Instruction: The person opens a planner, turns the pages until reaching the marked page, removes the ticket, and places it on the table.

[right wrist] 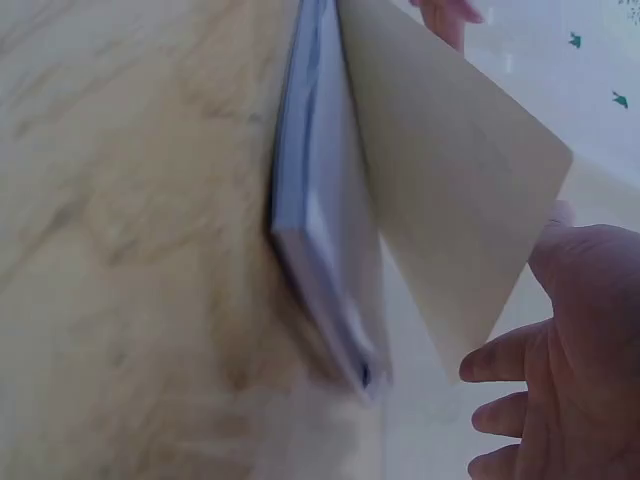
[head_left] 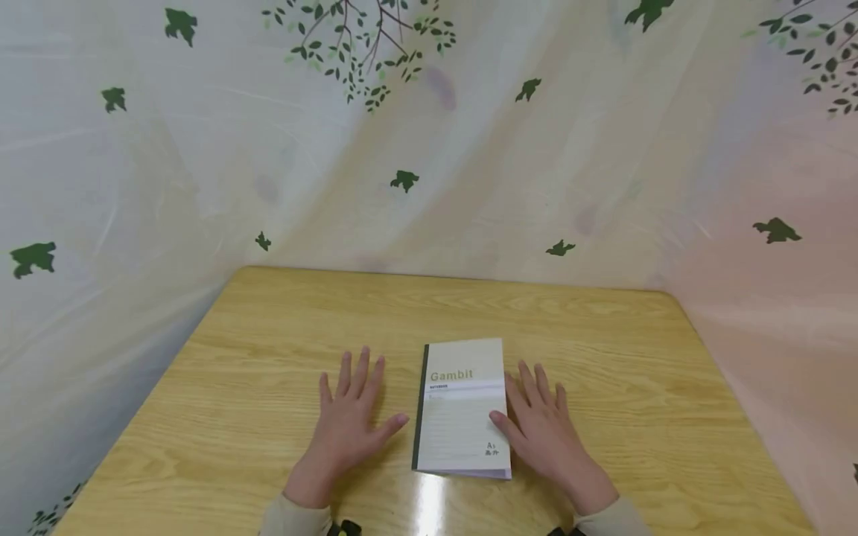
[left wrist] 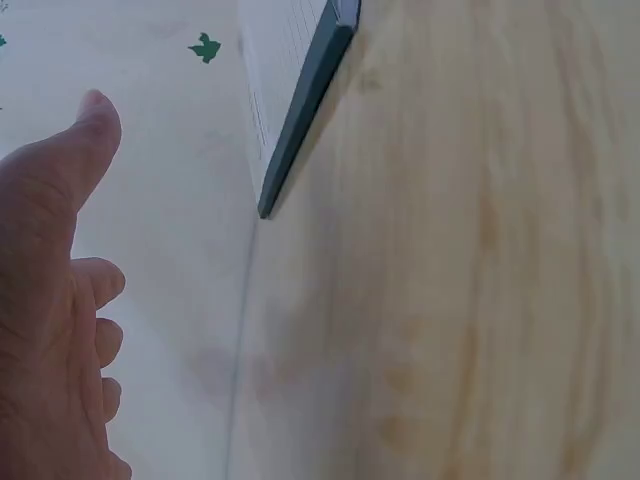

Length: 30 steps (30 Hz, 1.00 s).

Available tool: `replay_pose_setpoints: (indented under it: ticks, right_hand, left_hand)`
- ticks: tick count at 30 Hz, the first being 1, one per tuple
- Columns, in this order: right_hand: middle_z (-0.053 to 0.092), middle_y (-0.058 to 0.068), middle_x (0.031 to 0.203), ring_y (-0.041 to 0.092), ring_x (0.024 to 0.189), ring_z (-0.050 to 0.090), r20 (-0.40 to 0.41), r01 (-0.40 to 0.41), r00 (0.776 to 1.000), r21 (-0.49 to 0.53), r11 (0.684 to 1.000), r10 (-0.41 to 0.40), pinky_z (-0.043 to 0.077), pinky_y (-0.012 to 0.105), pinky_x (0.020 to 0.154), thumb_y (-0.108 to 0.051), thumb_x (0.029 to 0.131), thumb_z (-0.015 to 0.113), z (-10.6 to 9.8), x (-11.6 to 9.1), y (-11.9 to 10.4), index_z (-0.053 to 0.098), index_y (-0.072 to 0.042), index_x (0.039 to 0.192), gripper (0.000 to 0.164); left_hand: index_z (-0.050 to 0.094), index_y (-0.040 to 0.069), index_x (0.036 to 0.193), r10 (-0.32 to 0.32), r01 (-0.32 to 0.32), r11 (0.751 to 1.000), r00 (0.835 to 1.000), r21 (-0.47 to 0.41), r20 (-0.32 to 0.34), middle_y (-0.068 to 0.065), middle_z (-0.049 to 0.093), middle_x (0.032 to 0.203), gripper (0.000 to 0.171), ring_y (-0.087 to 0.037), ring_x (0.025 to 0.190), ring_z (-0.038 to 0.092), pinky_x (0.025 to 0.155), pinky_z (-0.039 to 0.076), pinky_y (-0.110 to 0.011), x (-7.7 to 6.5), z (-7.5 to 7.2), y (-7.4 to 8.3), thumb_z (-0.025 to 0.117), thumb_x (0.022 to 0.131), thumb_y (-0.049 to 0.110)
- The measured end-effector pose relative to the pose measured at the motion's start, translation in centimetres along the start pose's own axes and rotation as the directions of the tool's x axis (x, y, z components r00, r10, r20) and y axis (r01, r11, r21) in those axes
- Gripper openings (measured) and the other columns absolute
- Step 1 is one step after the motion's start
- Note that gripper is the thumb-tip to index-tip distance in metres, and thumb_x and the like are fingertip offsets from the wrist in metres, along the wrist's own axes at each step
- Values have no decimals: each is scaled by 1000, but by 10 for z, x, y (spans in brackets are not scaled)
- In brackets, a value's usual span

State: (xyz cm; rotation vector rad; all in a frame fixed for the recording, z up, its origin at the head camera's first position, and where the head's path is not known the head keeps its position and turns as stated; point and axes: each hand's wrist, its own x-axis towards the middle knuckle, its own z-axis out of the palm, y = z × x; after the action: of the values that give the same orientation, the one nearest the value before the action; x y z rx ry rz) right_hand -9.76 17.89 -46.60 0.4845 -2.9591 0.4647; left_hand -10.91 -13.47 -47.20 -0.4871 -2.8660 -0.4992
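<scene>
A closed-looking notebook (head_left: 462, 424) with a pale cover, gold "Gambit" lettering and a dark spine lies on the table. Its front cover (right wrist: 450, 170) stands lifted from the page block (right wrist: 330, 220) along the free edge. Left of the spine, my left hand (head_left: 351, 424) is spread with nothing in it; the left wrist view shows this hand (left wrist: 45, 270) apart from the dark spine (left wrist: 305, 110). At the free edge, my right hand (head_left: 546, 432) has its thumb over the cover and its other fingers spread beside it. One fingertip (right wrist: 485, 362) meets the cover's edge.
The wood-grain table (head_left: 268, 320) extends around the notebook on all sides. Behind it and along both sides hangs a pale cloth (head_left: 469, 149) printed with green birds and leafy branches. Light glares off the table at its near side.
</scene>
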Motion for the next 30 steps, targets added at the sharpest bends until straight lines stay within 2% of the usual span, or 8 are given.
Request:
replay_pose_setpoints:
  ticks: [3,8,15,17,22,24,27,30]
  right_hand:
    - [18,24,158,46,144,10,-15,18,1000,37,999,-17,12,71,108,-46,101,46,-5,3,-6,35,-2,150,67]
    - [18,22,159,45,145,12,-66,68,996,150,986,-59,11,70,109,-41,102,45,-11,8,-19,32,0,150,64]
    - [28,23,155,45,143,19,-160,177,978,301,937,-133,14,67,110,-42,105,34,-11,16,-37,32,5,149,64]
    - [28,23,155,45,143,20,-172,200,974,337,920,-148,14,67,110,-42,106,31,-10,19,-43,31,5,149,64]
    - [29,23,155,43,143,21,-163,232,969,368,900,-183,14,67,110,-37,106,32,-8,24,-55,30,3,150,59]
    - [27,21,156,43,144,19,-145,240,969,368,899,-199,15,68,109,-32,106,36,-6,26,-59,29,0,151,56]
    - [21,16,159,41,144,17,-102,248,969,351,903,-226,16,70,108,-28,106,40,-2,28,-64,28,-6,154,54]
    - [16,16,160,44,143,16,-63,281,959,306,910,-275,18,71,106,-27,104,46,3,31,-67,29,-10,154,55]
  left_hand:
    - [23,10,156,25,-25,1000,1000,-6,-12,-12,5,163,91,-40,147,1,107,4,-73,2,-3,5,52,89,65]
    - [19,14,157,67,-68,997,997,-39,-22,-8,2,164,90,-36,148,-4,107,2,-72,7,-12,17,50,90,65]
    - [14,16,158,160,-161,984,987,-69,-27,-3,-6,164,86,-30,148,-12,109,-3,-69,17,-29,40,49,92,60]
    - [14,15,158,195,-197,977,980,-77,-29,-3,-6,164,84,-30,148,-12,109,-4,-68,19,-35,47,43,94,63]
    - [16,14,157,305,-309,949,950,-68,-62,-7,2,164,87,-33,148,-7,110,1,-69,22,-48,66,17,94,73]
    - [18,15,157,356,-361,931,931,-59,-79,-8,6,164,87,-35,148,0,110,4,-68,22,-53,75,14,93,74]
    - [24,16,156,427,-429,903,902,-26,-64,-6,13,163,85,-33,149,4,112,7,-65,22,-59,85,23,93,73]
    - [37,17,152,479,-479,877,878,41,-4,-3,25,160,78,-31,148,13,114,9,-62,20,-62,90,39,93,68]
